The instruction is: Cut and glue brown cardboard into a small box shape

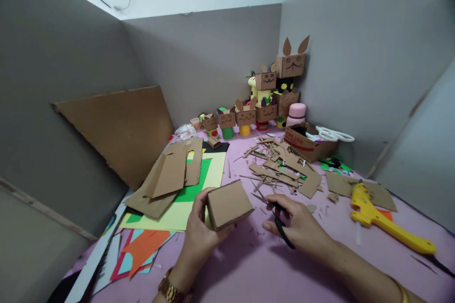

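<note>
My left hand (202, 229) is closed around a small cardboard box (229, 204), held tilted above the pink table with its flat brown face up. To the right of the box, my right hand (295, 222) grips black-handled scissors (279, 220). Their blades are slightly apart and point toward the box's right edge without touching it. Part of the scissor handle is hidden by my fingers. Behind my right hand lies a heap of cardboard scraps (280, 165).
A yellow glue gun (391, 232) lies at the right. Cardboard sheets (170, 170) and coloured paper (145, 248) cover the left side. Several cardboard animal figures (245, 116) stand at the back, near a box of tools (309, 144) and a pink bottle (296, 113). Grey partitions (209, 57) surround the table.
</note>
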`<state>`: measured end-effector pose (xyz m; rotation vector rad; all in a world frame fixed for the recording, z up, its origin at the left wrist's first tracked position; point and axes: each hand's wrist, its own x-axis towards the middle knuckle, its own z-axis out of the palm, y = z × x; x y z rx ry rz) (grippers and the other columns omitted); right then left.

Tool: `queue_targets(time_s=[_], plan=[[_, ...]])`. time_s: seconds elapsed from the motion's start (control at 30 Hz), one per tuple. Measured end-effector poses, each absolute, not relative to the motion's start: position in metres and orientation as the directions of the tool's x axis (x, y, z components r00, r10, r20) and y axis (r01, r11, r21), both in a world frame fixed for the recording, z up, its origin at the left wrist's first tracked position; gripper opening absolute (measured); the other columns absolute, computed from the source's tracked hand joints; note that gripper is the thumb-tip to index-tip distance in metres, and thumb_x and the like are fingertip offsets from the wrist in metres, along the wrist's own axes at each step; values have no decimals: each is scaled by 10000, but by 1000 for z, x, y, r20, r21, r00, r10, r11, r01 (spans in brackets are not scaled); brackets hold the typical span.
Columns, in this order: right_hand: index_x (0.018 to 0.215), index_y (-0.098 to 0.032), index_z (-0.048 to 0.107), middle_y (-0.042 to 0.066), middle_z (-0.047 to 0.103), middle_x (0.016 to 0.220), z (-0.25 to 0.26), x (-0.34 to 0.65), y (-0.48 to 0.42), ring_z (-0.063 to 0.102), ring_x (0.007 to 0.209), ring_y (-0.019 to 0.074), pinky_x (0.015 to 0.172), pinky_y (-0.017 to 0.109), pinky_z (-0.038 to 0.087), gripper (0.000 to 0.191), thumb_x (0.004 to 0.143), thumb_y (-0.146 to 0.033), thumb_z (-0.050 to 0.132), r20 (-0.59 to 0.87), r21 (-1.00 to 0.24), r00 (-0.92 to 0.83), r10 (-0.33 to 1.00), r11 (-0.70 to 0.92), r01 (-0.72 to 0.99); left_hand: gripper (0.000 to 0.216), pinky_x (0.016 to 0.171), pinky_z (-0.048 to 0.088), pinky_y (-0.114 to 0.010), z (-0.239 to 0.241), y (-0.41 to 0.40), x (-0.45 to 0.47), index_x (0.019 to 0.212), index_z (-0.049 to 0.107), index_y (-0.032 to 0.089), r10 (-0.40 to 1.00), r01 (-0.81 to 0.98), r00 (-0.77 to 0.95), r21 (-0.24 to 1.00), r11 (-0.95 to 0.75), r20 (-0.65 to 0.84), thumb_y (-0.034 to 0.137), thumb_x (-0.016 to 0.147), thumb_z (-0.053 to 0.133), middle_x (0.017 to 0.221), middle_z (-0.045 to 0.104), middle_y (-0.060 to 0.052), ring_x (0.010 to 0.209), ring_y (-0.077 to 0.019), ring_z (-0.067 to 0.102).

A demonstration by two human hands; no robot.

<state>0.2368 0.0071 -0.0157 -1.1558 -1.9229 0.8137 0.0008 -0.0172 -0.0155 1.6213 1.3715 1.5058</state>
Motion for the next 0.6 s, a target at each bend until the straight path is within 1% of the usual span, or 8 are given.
queue_targets(time_s=[0.13,0.23,0.37,0.43,0.47,0.5,0.53,0.6], plan=[[1044,-188,650,54,700,918,-17,236,8,634,756,201,670,304,508,365,712,-330,701,265,-802,-314,911,390,452,712,927,425,-395,-17,-18,-1,1189,488,258,905,324,-104,875,-361,412,299,568,835,1153,576,-76,1085,-281,544],[1054,-183,643,56,697,921,-20,235,9,637,766,204,678,305,508,375,719,-342,695,273,-800,-297,915,388,458,711,933,423,-407,-15,-18,0,1173,491,245,906,307,-125,884,-352,404,304,555,838,1130,584,-77,1083,-292,552],[1065,-176,630,59,688,908,-28,235,13,615,731,200,664,311,500,398,735,-393,678,287,-797,-274,918,388,463,706,922,430,-394,-9,-19,4,1159,502,234,914,233,-137,909,-346,383,278,542,843,1126,603,-76,1080,-289,559],[1080,-173,621,64,681,918,-32,235,15,607,733,203,670,316,497,425,737,-418,671,291,-798,-265,919,386,463,721,900,447,-366,-6,-21,7,1145,525,230,923,118,-169,937,-328,344,243,506,861,1116,624,-66,1075,-280,567],[1085,-172,617,66,678,920,-33,235,16,604,735,204,677,320,495,433,739,-426,665,291,-798,-261,920,384,464,728,874,464,-345,-4,-21,8,1137,538,232,931,26,-199,951,-307,306,217,488,868,1103,639,-57,1055,-271,581],[1087,-169,615,69,674,920,-34,235,17,601,735,205,683,323,493,434,743,-430,656,290,-799,-258,922,382,465,737,833,486,-325,-4,-22,9,1132,549,236,943,-106,-230,957,-271,242,181,472,871,1079,659,-48,1015,-259,605],[1090,-166,613,71,671,919,-35,234,17,599,732,205,684,325,492,433,748,-431,645,287,-800,-258,923,379,465,744,783,508,-309,-3,-22,9,1135,556,242,954,-259,-251,939,-226,161,148,467,868,1049,682,-41,958,-246,631],[1094,-160,609,75,668,920,-35,234,16,601,730,206,673,321,492,431,756,-427,628,275,-803,-270,923,375,464,700,685,536,-282,-4,-23,8,1126,572,243,967,-529,-254,836,-145,7,123,495,852,967,725,-28,827,-214,671]])
